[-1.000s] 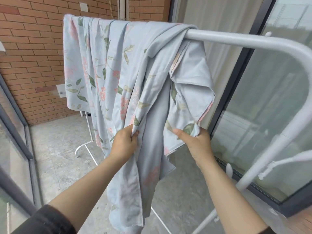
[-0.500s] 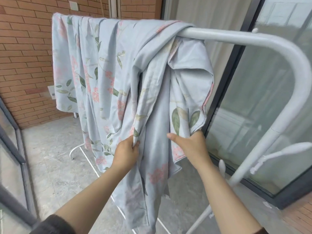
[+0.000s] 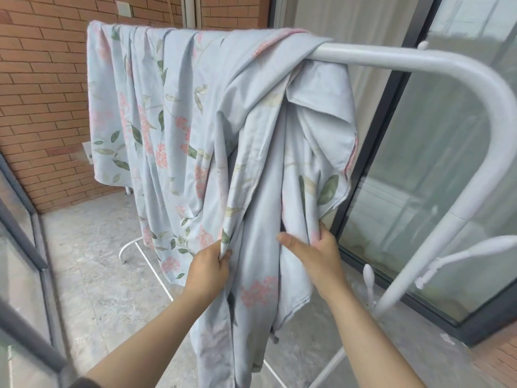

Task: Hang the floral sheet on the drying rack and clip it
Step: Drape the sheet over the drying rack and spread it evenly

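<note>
sheet: draped over the top bar of the white rack, bunched at the right end | left hand: pinching a hanging fold | right hand: gripping a fold just right of it, thumb out | behind: brick wall

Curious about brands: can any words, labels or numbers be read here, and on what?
None can be read. The floral sheet bears only flowers and leaves; the drying rack is plain white; the brick wall shows no sign.
</note>
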### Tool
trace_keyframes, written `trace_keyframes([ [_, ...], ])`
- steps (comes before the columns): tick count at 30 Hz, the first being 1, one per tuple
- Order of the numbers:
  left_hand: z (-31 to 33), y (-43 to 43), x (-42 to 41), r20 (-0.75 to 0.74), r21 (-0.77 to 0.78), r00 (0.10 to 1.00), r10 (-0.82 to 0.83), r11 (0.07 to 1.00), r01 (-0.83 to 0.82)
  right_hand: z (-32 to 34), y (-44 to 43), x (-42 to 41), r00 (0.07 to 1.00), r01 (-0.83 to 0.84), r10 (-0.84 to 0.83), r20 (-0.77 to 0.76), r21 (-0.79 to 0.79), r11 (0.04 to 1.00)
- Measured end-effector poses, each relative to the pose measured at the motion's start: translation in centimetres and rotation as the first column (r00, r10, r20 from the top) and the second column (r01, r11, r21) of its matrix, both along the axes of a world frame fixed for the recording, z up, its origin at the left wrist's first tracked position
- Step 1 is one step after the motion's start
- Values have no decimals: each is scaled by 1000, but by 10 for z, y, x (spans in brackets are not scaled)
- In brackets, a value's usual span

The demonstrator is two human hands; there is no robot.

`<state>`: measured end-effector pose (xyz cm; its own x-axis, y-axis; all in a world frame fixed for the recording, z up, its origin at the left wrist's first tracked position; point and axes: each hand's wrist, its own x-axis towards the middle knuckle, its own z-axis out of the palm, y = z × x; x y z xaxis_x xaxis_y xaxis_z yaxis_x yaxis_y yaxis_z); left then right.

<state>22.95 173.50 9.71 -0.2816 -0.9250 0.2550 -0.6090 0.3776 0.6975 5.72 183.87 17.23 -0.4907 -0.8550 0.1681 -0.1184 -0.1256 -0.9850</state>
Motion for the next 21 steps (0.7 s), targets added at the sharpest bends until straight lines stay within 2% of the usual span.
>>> trace_keyframes([
  [1, -1, 1, 0, -3, 3, 1000, 1, 1000, -1, -2, 1, 1, 1000, -23, 24, -16, 82, 996],
  [3, -2, 1, -1, -12, 1, 1000, -1, 1000, 1, -14, 1, -1, 996, 39, -21, -82, 219, 975],
  [5, -1, 3, 1, -27, 10, 1000, -1, 1000, 2, -28, 4, -2, 987, 132, -100, -129, 270, 954],
  [9, 3, 15, 5, -114, 41, 992, -48, 998, 53, -45, 15, -4, 987, 144, -125, -100, 212, 967],
  [12, 11, 25, 0, -179, 57, 974, -136, 987, 149, -43, 20, -3, 960, 231, -213, -179, 86, 969],
  [14, 12, 29, -6, -201, 72, 965, -168, 980, 186, -34, 24, 1, 948, 279, -277, -154, -9, 960],
  [17, 10, 34, -15, -246, 96, 959, -141, 981, 169, -16, 35, 8, 980, 187, -192, -57, -78, 979],
  [19, 6, 34, -18, -263, 93, 957, -119, 985, 148, -12, 39, 8, 995, 88, -88, -44, -1, 996],
  [21, 0, 29, -17, -238, 87, 966, -103, 988, 126, -24, 39, 6, 994, 55, -41, -100, 148, 988],
])
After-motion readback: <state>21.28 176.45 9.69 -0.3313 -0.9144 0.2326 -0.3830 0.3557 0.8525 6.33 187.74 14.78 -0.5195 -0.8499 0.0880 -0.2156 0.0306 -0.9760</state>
